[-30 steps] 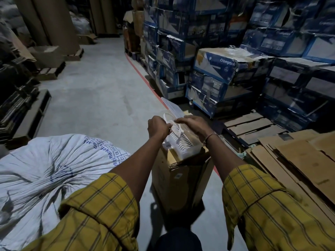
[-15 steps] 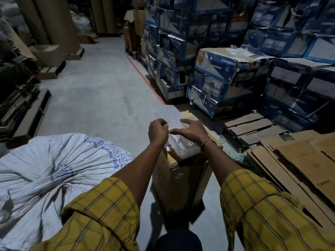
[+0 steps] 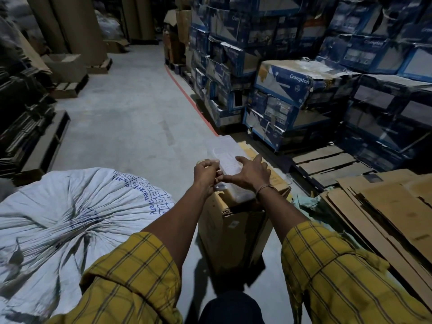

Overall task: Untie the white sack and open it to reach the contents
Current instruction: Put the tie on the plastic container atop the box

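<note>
Your left hand (image 3: 207, 170) is curled, thumb and fingertips pinching the near edge of a clear plastic-wrapped white item (image 3: 228, 160) that lies on top of an open brown cardboard carton (image 3: 233, 230). Your right hand (image 3: 253, 173) is spread, fingers fanned and palm down, pressing on that same wrapped item from its right side; a thin thread band circles the right wrist. Both forearms reach out from rolled yellow checked sleeves (image 3: 131, 277). What the wrapping holds is too blurred to name. The white sack (image 3: 70, 220) sits on the concrete floor (image 3: 131, 118) just left of your left arm, at the lower left of the view, well apart from both hands. Its woven cloth is gathered into tight folds that run together toward a puckered centre, so its mouth is still closed; blue printed lettering runs along its right flank. The carton stands on the floor between the sack and a stack of flattened cardboard sheets (image 3: 385, 211) at the right edge. Beyond that, a wooden pallet (image 3: 327, 162) lies on the floor, and behind it rise stacked blue Crompton boxes (image 3: 294, 87). A red line (image 3: 187, 94) is painted on the floor along the foot of those boxes.
</note>
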A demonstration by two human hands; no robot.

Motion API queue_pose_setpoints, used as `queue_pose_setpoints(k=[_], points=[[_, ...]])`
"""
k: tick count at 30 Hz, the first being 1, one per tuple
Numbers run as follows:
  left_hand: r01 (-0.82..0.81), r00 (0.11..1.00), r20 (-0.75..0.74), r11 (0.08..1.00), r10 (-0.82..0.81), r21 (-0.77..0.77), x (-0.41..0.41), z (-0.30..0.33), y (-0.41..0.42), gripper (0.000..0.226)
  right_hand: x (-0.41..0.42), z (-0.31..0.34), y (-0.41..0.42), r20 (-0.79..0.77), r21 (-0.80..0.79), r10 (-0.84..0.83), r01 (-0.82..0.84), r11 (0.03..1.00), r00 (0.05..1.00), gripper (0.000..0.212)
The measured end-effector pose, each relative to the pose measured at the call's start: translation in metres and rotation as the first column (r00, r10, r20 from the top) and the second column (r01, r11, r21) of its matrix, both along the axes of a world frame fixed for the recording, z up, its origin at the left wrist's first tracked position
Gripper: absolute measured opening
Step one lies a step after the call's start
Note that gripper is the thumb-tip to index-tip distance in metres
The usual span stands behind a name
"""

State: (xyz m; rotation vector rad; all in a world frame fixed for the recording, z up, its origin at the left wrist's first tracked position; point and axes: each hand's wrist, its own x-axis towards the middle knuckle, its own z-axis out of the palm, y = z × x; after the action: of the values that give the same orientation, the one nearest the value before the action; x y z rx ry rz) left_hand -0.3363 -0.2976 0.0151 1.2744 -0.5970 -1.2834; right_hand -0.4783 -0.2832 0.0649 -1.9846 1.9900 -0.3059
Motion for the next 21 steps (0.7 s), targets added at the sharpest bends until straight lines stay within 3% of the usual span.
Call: queue_pose_setpoints(k=[6, 13, 17, 21], points=[[-0.017, 0.997, -0.073, 1.0, 0.018, 0.009, 0.0, 0.003, -0.003, 0.027, -0.008, 0.008, 0.01, -0.063, 0.073, 0.042, -0.037, 0.997, 0.997, 0.108], [-0.01, 0.998, 0.063, 1.0, 0.01, 0.001, 0.002, 0.001, -0.006, 0.021, -0.007, 0.007, 0.011, -0.204, 0.132, 0.144, -0.119, 0.984, 0.968, 0.108], [0.019, 0.992, 0.125, 0.999, -0.022, 0.026, 0.003, 0.004, -0.008, 0.014, -0.009, 0.006, 0.007, -0.167, 0.132, 0.153, -0.132, 0.983, 0.974, 0.104], [-0.005, 0.963, 0.271, 0.999, -0.007, 0.043, 0.0, 0.003, -0.015, 0.025, -0.003, 0.006, 0.0, -0.178, 0.128, 0.143, -0.121, 0.984, 0.974, 0.105]])
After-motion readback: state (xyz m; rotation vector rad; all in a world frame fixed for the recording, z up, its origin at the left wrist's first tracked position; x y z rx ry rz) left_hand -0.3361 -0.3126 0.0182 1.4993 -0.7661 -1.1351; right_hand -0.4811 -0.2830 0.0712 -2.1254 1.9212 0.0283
